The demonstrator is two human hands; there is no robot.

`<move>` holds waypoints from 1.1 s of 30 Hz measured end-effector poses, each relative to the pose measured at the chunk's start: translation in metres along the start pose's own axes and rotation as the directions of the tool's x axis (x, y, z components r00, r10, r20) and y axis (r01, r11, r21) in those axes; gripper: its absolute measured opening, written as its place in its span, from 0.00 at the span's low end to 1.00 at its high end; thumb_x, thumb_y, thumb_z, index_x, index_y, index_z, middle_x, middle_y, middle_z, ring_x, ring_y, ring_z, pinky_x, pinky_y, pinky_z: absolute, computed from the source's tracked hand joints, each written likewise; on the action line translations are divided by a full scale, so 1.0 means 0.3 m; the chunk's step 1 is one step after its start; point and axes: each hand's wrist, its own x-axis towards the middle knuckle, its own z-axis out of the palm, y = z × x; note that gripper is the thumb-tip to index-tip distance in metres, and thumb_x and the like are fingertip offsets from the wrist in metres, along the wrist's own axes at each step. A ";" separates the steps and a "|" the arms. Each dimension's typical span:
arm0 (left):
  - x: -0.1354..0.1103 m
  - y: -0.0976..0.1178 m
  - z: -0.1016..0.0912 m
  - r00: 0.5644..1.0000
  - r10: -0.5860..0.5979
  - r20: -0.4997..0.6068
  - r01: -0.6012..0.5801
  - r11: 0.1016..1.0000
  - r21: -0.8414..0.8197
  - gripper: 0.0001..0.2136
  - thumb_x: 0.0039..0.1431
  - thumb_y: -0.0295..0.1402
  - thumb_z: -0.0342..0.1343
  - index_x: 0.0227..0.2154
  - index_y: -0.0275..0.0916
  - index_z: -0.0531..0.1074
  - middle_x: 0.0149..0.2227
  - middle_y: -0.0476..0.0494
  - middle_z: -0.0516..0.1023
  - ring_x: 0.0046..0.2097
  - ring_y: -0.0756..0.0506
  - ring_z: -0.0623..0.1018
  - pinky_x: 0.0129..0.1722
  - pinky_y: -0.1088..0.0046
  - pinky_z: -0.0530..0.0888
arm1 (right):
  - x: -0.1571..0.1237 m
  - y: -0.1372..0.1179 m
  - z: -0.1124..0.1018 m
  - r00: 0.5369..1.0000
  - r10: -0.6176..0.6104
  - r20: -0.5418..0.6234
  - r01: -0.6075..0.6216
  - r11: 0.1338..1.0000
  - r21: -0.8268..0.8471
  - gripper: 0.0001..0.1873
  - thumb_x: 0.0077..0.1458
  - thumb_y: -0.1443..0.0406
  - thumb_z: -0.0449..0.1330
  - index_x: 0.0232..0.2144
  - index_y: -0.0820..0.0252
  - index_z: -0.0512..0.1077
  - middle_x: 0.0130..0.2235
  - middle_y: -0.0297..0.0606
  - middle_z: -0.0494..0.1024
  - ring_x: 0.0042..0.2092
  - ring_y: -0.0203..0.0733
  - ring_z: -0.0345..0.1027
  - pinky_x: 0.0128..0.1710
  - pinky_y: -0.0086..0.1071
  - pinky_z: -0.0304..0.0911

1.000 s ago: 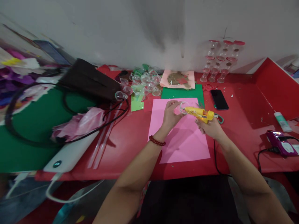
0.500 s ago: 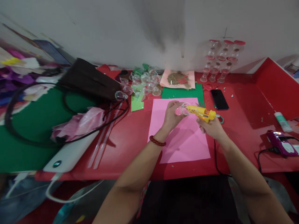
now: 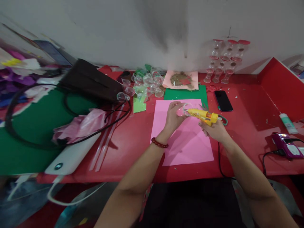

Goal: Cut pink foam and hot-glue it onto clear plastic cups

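Observation:
My left hand (image 3: 174, 116) is closed around a clear plastic cup (image 3: 188, 106), held above a pink sheet of paper (image 3: 190, 142). A yellow hot glue gun (image 3: 204, 115) is gripped in my right hand (image 3: 212, 129), its metal nozzle pointing left at the cup's rim. Whether the nozzle touches the plastic I cannot tell. The gun's black cord (image 3: 219, 161) runs down past the table's front edge.
Several clear cups (image 3: 148, 82) are heaped at the back. Stacked hourglass shapes (image 3: 218, 75) stand by the wall. A phone (image 3: 223, 100), glue bottle (image 3: 288, 123) and purple plug-in device (image 3: 287, 145) lie right. A white power bank (image 3: 71, 161) and dark box (image 3: 91, 79) sit left.
The glue gun's nozzle has shifted slightly left and down along the cup's rim. My left hand has moved slightly left with the cup. Both hands keep their hold.

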 end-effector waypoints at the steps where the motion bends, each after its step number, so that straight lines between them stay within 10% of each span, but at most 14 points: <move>1: 0.001 0.006 -0.005 1.000 -0.012 -0.006 0.012 1.000 0.010 0.22 0.45 0.29 0.71 0.47 0.43 0.79 0.50 0.40 0.72 0.54 0.40 0.74 0.61 0.56 0.71 | 0.000 0.002 0.001 1.000 0.003 0.003 -0.003 1.000 -0.005 0.25 0.48 0.43 0.65 0.30 0.59 0.72 0.15 0.25 0.65 0.15 0.31 0.58 0.15 0.27 0.56; 33: 0.002 0.040 -0.032 0.984 -0.060 -0.168 0.060 0.998 -0.008 0.21 0.49 0.42 0.70 0.46 0.43 0.77 0.50 0.41 0.73 0.55 0.38 0.71 0.60 0.55 0.69 | -0.006 0.017 0.005 1.000 0.006 0.005 -0.006 1.000 -0.018 0.24 0.50 0.44 0.65 0.29 0.59 0.72 0.14 0.26 0.65 0.15 0.32 0.58 0.16 0.27 0.56</move>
